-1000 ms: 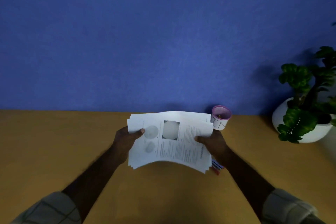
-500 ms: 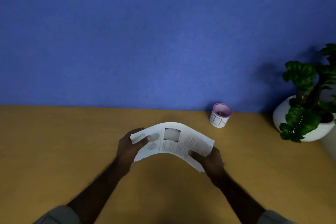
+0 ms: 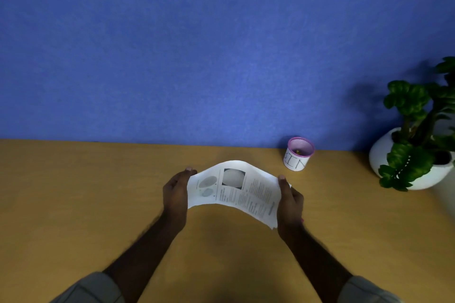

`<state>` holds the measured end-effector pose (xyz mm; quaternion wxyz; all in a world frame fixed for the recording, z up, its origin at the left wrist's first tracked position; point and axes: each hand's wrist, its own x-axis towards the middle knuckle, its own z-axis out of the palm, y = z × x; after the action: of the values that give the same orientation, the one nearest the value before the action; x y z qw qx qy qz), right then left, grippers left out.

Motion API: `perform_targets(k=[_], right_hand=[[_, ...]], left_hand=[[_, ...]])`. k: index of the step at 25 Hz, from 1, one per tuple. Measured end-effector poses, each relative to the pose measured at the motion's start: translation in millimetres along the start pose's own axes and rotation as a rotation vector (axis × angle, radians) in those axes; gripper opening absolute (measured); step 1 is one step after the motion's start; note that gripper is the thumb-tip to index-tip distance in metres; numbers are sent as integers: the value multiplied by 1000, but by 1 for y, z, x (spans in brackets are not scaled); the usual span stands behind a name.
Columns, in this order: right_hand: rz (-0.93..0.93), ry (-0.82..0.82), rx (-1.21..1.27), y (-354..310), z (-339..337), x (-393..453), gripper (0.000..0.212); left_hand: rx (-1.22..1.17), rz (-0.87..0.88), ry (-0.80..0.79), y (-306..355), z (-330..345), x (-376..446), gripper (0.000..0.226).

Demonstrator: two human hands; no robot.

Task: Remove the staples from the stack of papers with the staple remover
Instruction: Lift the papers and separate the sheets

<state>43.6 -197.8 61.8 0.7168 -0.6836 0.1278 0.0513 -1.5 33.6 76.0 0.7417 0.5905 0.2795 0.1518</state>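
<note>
Both hands grip one stack of papers by its short ends, above the middle of the worktop. At the stack's left edge the left hand has its fingers curled round the paper, with one fingertip showing above the top corner. On the opposite edge, the right hand is closed the same way, thumb lying along the sheet. Between them the stack bows upward into an arch, highest near its centre, and its near right corner droops lowest; a shadow falls on the wood beneath it. Its top sheet is printed, with a dark square picture holding a pale disc, two greyish round figures to the left of that, and lines of text too small to read. A sliver of pink shows just beside the right hand's heel; what it belongs to cannot be told.

Beyond the stack's right end, well apart from it, stands a small white cup with a pink rim and letters written on its side, set close to the blue wall. Farther right, a leafy green plant grows from a round white pot at the worktop's edge. Checked sleeves cover both forearms near the bottom of the view.
</note>
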Motion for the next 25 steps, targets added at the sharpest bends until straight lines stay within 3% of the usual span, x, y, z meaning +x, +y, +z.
perform_targets(k=[2, 8, 12, 19, 25], right_hand=[[34, 42, -24, 4, -1, 3, 46], [-93, 37, -24, 0, -2, 0, 53], [-91, 114, -4, 3, -4, 6, 42], [-114, 178, 25, 4, -9, 17, 28], [-134, 150, 45, 5, -9, 19, 29]], left_hand=[[6, -2, 18, 0, -1, 1, 25], [23, 98, -27, -1, -4, 4, 20], [38, 94, 1, -3, -1, 10, 6], [3, 86, 35, -6, -5, 21, 7], [18, 105, 20, -11, -7, 28, 9]])
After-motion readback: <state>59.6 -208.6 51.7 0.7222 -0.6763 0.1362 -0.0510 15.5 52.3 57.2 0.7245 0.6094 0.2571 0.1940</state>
